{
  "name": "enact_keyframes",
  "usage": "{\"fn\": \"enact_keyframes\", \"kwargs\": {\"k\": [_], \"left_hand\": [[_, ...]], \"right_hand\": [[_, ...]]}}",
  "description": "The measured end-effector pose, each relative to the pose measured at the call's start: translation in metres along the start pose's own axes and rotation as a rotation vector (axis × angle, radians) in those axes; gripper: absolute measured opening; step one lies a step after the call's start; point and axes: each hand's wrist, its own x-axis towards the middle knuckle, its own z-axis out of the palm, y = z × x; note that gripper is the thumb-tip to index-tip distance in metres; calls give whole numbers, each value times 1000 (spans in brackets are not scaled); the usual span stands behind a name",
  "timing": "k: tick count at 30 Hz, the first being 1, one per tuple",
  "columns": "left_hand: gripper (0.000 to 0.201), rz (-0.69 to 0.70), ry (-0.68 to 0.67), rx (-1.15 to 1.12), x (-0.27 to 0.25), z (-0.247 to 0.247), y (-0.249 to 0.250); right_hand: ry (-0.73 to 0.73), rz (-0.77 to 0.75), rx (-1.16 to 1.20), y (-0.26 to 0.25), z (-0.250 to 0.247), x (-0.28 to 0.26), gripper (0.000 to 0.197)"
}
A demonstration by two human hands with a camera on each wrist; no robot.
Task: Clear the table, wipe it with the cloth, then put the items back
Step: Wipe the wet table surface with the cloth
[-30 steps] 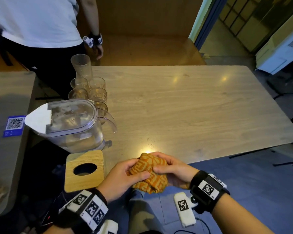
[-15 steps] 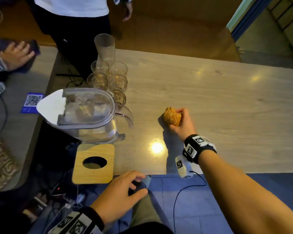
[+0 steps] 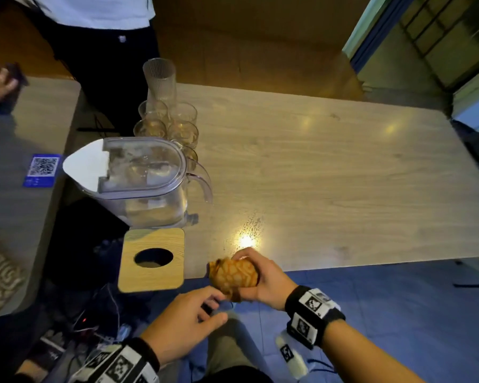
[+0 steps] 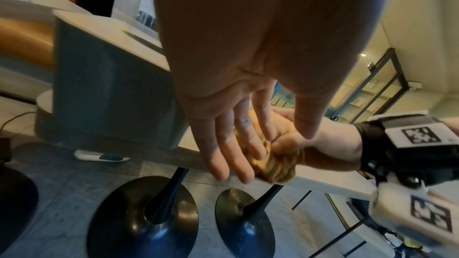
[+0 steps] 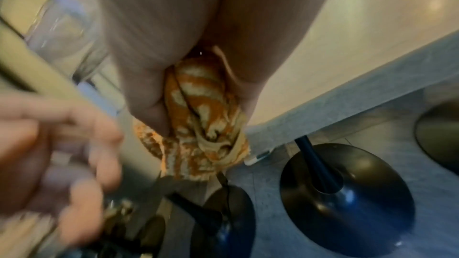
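My right hand [image 3: 256,275] grips the bunched orange patterned cloth [image 3: 233,273] just past the near edge of the wooden table [image 3: 329,175]. The right wrist view shows the cloth [image 5: 201,117] squeezed between thumb and fingers. My left hand [image 3: 202,310] hangs below the edge, fingers straight, their tips close to the cloth's underside; I cannot tell if they touch. From the left wrist, the straight fingers [image 4: 231,144] lie in front of the cloth [image 4: 278,164]. A clear pitcher [image 3: 138,181], several glasses [image 3: 172,125] and a wooden square with a hole [image 3: 152,258] stand along the table's left side.
A second table [image 3: 17,172] with a blue QR card [image 3: 42,170] sits at the left. A person in a white shirt [image 3: 94,12] stands behind the glasses. Black stool bases [image 4: 144,217] stand on the blue floor under the table edge.
My right hand drew the cloth back from the middle of the table to the near edge. The left hand rose from below toward the cloth.
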Motion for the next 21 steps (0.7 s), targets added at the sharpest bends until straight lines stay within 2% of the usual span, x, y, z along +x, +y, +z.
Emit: {"fn": "enact_keyframes", "kwargs": {"k": [2,4,7,9,11,14,17,21], "left_hand": [[21,-22,-28,14,-2,-3,-5],[21,-34,-30,28,-2,-5,-9],[20,-48,-11,20,-2,-4,-11],[19,-55,0,14,-2,-2,-11],[19,-60,16,7,-1,0,-11],[19,-81,10,-5,0,2,-12],[20,-94,10,-17,4,3,-12],[21,-91,-24,33,14,6,-15]], "right_hand": [[142,8,177,-12,-16,6,65],[345,-36,254,-23,-38,21,65],[603,-62,75,-37,-66,60,62],[653,-72,-119,-41,-74,94,64],[572,-61,-305,-45,-72,124,66],[257,-124,-579,-51,-49,141,62],[78,-257,-646,-45,-26,130,57],[-122,-308,-664,-28,-20,104,64]]}}
